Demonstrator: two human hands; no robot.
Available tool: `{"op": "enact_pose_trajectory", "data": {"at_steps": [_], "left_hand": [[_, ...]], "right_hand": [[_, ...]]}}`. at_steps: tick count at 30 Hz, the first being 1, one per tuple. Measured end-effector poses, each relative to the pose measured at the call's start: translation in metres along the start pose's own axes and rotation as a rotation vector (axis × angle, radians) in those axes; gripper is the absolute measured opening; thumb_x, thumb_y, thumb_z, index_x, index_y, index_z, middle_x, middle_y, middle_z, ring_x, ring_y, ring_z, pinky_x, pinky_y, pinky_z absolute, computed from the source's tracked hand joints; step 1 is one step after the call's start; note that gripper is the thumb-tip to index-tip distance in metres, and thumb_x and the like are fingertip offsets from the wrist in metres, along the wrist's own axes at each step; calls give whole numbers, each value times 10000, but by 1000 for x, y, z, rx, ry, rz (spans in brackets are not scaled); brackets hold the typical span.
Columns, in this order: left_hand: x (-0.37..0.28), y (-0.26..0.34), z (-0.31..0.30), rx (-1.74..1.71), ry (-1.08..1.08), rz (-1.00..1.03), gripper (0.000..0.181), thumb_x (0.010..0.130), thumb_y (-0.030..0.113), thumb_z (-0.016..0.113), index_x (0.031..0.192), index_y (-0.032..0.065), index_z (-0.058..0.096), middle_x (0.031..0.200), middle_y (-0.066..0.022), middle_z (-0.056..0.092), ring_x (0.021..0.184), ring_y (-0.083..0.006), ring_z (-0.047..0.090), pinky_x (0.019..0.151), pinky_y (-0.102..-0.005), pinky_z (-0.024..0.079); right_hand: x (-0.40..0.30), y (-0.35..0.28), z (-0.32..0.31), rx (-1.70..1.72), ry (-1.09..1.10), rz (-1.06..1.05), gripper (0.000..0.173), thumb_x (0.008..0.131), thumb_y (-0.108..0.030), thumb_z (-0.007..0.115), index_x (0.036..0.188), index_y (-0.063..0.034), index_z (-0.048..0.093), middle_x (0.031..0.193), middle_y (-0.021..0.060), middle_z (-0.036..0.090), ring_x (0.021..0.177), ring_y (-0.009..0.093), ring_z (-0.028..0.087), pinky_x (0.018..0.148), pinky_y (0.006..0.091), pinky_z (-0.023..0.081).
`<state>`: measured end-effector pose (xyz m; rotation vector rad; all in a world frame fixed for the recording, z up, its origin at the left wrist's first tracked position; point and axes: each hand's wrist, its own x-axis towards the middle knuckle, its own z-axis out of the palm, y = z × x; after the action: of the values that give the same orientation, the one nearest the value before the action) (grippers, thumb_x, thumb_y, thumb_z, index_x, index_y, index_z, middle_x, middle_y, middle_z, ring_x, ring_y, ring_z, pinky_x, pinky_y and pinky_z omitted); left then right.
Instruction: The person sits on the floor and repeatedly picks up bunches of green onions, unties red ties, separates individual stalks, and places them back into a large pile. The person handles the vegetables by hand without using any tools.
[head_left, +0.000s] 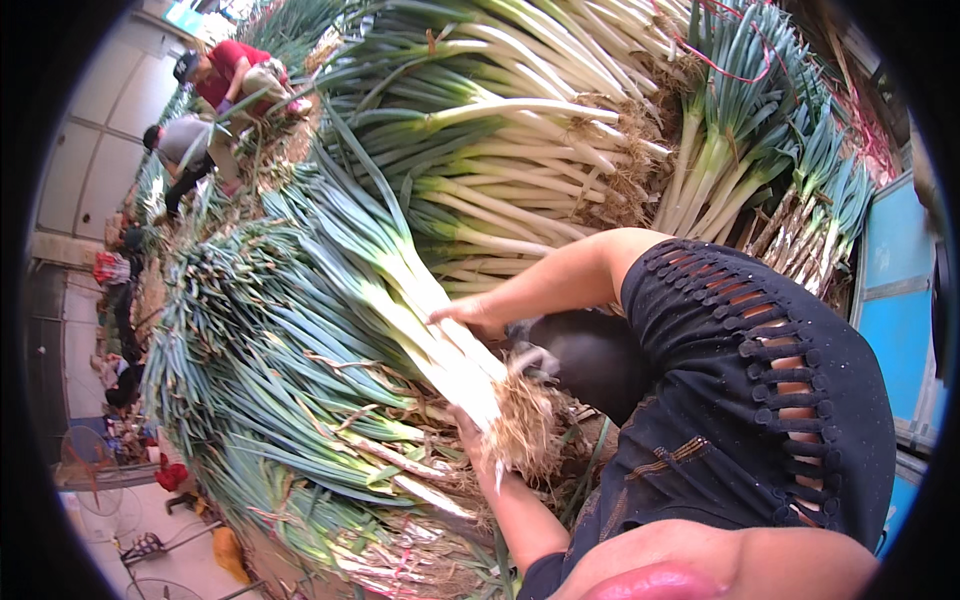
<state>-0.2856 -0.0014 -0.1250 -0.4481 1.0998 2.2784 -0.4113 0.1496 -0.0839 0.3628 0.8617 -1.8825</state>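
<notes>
A bunch of large green onions, white-stemmed with broad green leaves (442, 330), lies slantwise in both hands, its shaggy roots (525, 431) towards my body. My right hand (476, 315) grips the stems from the upper side, thumb and fingers around them. Under the root end, my left hand (469, 435) holds the bunch from below; its fingers are partly hidden by the stems. A blurred pale thing beside the roots cannot be made out. My dark-clad knee is just behind the right hand.
A large heap of white-stemmed green onions (525, 165) lies above; thinner ones (300, 360) are piled at left. Upright bunches (727, 142) and pink twine (720, 71) are at upper right, near blue panels (896, 300). Several people (232, 75) crouch or stand at far left, near fans (90, 465).
</notes>
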Motion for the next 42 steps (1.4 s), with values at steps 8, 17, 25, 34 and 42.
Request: {"op": "enact_pose_trajectory", "data": {"at_steps": [8, 17, 25, 34, 42], "left_hand": [[-130, 17, 135, 334, 190, 354, 803, 707, 377, 664, 1289, -31, 290, 1184, -165, 449, 1052, -274, 481, 893, -381, 398], [-188, 31, 262, 915, 243, 875, 877, 675, 292, 687, 1330, -21, 195, 1259, -159, 355, 1148, -254, 387, 975, -373, 310], [-51, 72, 393, 806, -69, 1000, 925, 618, 241, 731, 1322, -2, 181, 1255, -159, 348, 1155, -267, 381, 1005, -392, 311], [60, 16, 309, 1585, 65, 1106, 580, 728, 312, 664, 1200, 41, 464, 1282, -154, 414, 1168, -321, 410, 949, -370, 367], [-48, -45, 17, 1740, 625, 134, 454, 753, 183, 625, 1160, 26, 500, 1267, -169, 426, 1188, -310, 397, 1008, -374, 320]], "right_hand": [[-84, 24, 46, 72, -123, -65, 424, 697, -406, 628, 907, -41, 586, 846, 117, 628, 752, 246, 593, 725, 377, 469], [-218, -19, 93, 35, -400, -603, 427, 710, -344, 660, 991, -35, 573, 887, 88, 628, 769, 187, 600, 733, 319, 480], [-354, -184, 29, -255, -187, -899, 568, 738, -367, 655, 1125, 25, 518, 1070, 143, 587, 930, 239, 580, 843, 323, 438], [-317, -99, -87, -883, 570, -1036, 550, 761, -340, 641, 1163, 6, 494, 1126, 130, 554, 1001, 227, 536, 889, 325, 399], [-239, 59, -120, -1053, 714, -647, 538, 782, -315, 629, 1197, -11, 472, 1176, 118, 525, 1063, 217, 498, 930, 327, 364]]}}
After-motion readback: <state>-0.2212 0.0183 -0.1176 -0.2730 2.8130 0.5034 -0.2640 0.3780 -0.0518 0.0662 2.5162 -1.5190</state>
